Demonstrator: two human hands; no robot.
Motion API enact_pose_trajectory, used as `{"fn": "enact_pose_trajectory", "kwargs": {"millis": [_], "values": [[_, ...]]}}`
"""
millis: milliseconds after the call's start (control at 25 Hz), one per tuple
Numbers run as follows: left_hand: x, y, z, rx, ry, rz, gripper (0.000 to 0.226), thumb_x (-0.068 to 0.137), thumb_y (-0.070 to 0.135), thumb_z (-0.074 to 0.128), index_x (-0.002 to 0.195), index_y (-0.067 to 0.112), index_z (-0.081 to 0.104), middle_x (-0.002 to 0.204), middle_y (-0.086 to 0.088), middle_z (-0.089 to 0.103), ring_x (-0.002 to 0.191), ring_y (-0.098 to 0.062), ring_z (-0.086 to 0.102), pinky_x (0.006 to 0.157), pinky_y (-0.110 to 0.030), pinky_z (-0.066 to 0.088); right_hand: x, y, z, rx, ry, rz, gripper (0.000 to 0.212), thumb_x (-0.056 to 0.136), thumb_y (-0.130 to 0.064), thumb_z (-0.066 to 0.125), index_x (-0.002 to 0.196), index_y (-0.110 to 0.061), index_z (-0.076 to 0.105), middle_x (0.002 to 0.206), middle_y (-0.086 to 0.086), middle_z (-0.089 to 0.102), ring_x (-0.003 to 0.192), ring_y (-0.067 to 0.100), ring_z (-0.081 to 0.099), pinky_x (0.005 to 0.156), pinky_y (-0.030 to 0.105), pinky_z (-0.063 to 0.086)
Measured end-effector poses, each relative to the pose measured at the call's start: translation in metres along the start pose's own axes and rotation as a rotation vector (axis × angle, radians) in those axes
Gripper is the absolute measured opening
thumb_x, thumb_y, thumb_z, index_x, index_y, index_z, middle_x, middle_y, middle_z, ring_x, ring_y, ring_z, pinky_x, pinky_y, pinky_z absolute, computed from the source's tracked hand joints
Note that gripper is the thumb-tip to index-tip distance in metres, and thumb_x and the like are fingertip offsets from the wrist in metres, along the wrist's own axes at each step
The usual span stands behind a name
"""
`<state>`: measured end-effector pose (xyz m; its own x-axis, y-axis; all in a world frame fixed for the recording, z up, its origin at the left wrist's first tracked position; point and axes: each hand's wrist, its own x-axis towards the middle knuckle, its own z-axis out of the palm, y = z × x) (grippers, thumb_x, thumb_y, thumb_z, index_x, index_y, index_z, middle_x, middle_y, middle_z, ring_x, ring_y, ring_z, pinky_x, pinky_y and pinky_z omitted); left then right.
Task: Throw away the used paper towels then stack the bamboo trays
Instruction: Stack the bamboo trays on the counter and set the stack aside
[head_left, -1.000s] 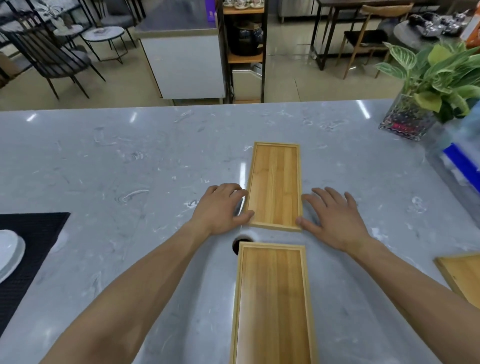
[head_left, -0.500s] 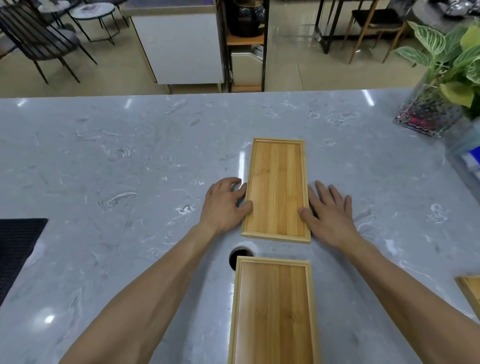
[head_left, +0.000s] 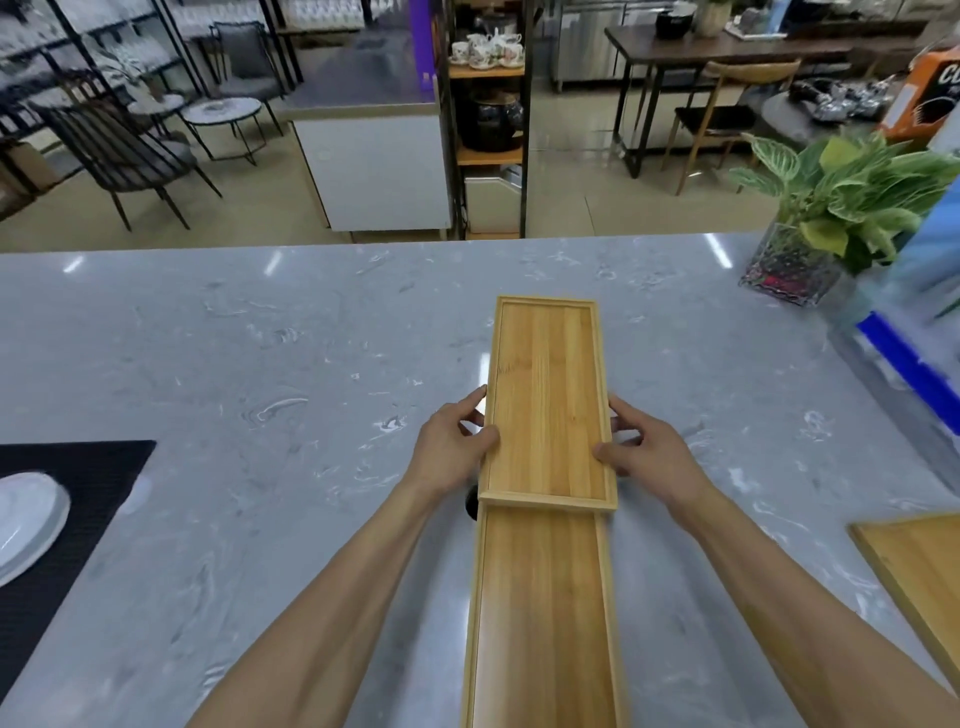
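Both hands hold the far bamboo tray (head_left: 548, 395) at the centre of the frame; the left hand (head_left: 451, 451) pinches its left long edge, thumb on the rim and fingers (head_left: 474, 401) curled beside and under it, and the right hand (head_left: 647, 451) does the same on the right edge; both sets of fingers are clamped on this tray. Its near end overlaps the far end of the near bamboo tray (head_left: 543, 613), which lies on the worktop (head_left: 260, 364) running to the lower edge of the frame; a third tray (head_left: 919, 566) lies at the lower right. No paper towels are visible. To stack it well, I judge the held tray should be kept level, drawn toward the body until all four corners match, then lowered evenly so the rims seat; a tilt could leave it skewed.
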<state>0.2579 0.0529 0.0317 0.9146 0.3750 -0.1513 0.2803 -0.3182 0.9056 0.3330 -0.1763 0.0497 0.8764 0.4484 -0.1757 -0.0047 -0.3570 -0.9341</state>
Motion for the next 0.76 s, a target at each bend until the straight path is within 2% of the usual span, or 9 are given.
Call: {"fn": "enact_pose_trajectory", "kwargs": {"millis": [80, 160, 280, 360, 440, 480, 640, 760], "values": [[-0.025, 0.000, -0.004, -0.061, -0.030, -0.010, 0.051, 0.086, 0.016, 0.064, 0.134, 0.034, 0.056, 0.094, 0.002, 0.062, 0.073, 0.000, 0.060, 0.064, -0.012, 0.049, -0.023, 0.001, 0.000, 0.071, -0.005, 0.032, 0.061, 0.079, -0.006, 0.068, 0.115, -0.055, 0.059, 0.101, 0.001, 0.066, 0.086, 0.020, 0.069, 0.079, 0.038, 0.058], [-0.051, -0.003, -0.009, -0.083, -0.060, -0.015, 0.052, 0.085, 0.017, 0.067, 0.133, 0.033, 0.055, 0.091, 0.003, 0.062, 0.065, 0.005, 0.060, 0.057, -0.010, 0.047, -0.048, 0.002, 0.001, 0.135, -0.006, 0.050, 0.063, 0.077, -0.007, 0.072, 0.109, -0.060, 0.059, 0.103, 0.000, 0.066, 0.086, 0.022, 0.070, 0.078, 0.040, 0.058], [-0.087, -0.013, -0.013, -0.109, -0.083, -0.044, 0.054, 0.083, 0.020, 0.072, 0.133, 0.034, 0.054, 0.092, 0.004, 0.064, 0.074, -0.001, 0.065, 0.063, -0.016, 0.049, -0.083, 0.006, 0.005, 0.138, -0.022, 0.049, 0.063, 0.074, -0.007, 0.075, 0.106, -0.059, 0.060, 0.108, 0.004, 0.065, 0.084, 0.024, 0.070, 0.074, 0.036, 0.059], [-0.108, -0.018, -0.012, -0.113, -0.093, -0.065, 0.054, 0.083, 0.020, 0.072, 0.132, 0.034, 0.055, 0.093, 0.003, 0.064, 0.082, -0.008, 0.065, 0.065, -0.018, 0.050, -0.104, 0.011, 0.008, 0.164, -0.027, 0.073, 0.063, 0.073, -0.005, 0.076, 0.116, -0.049, 0.061, 0.112, 0.008, 0.063, 0.087, 0.026, 0.070, 0.076, 0.039, 0.059], [-0.129, -0.024, -0.010, -0.118, -0.107, -0.073, 0.052, 0.083, 0.019, 0.072, 0.129, 0.037, 0.056, 0.092, 0.003, 0.064, 0.081, -0.010, 0.065, 0.065, -0.018, 0.052, -0.124, 0.017, 0.014, 0.170, -0.030, 0.095, 0.065, 0.073, -0.004, 0.075, 0.125, -0.041, 0.059, 0.113, 0.008, 0.062, 0.089, 0.030, 0.070, 0.082, 0.045, 0.058], [-0.139, -0.027, -0.008, -0.126, -0.108, -0.072, 0.052, 0.083, 0.018, 0.072, 0.128, 0.038, 0.057, 0.091, 0.002, 0.064, 0.080, -0.009, 0.065, 0.067, -0.019, 0.053, -0.134, 0.020, 0.017, 0.164, -0.024, 0.100, 0.066, 0.073, -0.004, 0.075, 0.126, -0.040, 0.058, 0.112, 0.006, 0.062, 0.088, 0.028, 0.070, 0.081, 0.044, 0.059], [-0.171, -0.040, -0.001, -0.126, -0.088, -0.071, 0.054, 0.078, 0.021, 0.071, 0.128, 0.037, 0.057, 0.095, 0.003, 0.064, 0.083, -0.012, 0.066, 0.077, -0.027, 0.056, -0.171, 0.031, 0.027, 0.163, 0.006, 0.085, 0.064, 0.076, -0.001, 0.072, 0.121, -0.045, 0.059, 0.109, 0.000, 0.061, 0.084, 0.019, 0.070, 0.066, 0.023, 0.058], [-0.194, -0.046, 0.006, -0.122, -0.094, -0.088, 0.051, 0.080, 0.017, 0.070, 0.125, 0.037, 0.059, 0.102, 0.000, 0.061, 0.081, -0.008, 0.065, 0.074, -0.025, 0.058, -0.193, 0.043, 0.032, 0.161, 0.028, 0.085, 0.065, 0.076, 0.001, 0.072, 0.118, -0.046, 0.059, 0.109, 0.000, 0.060, 0.083, 0.017, 0.068, 0.066, 0.018, 0.056]]}}
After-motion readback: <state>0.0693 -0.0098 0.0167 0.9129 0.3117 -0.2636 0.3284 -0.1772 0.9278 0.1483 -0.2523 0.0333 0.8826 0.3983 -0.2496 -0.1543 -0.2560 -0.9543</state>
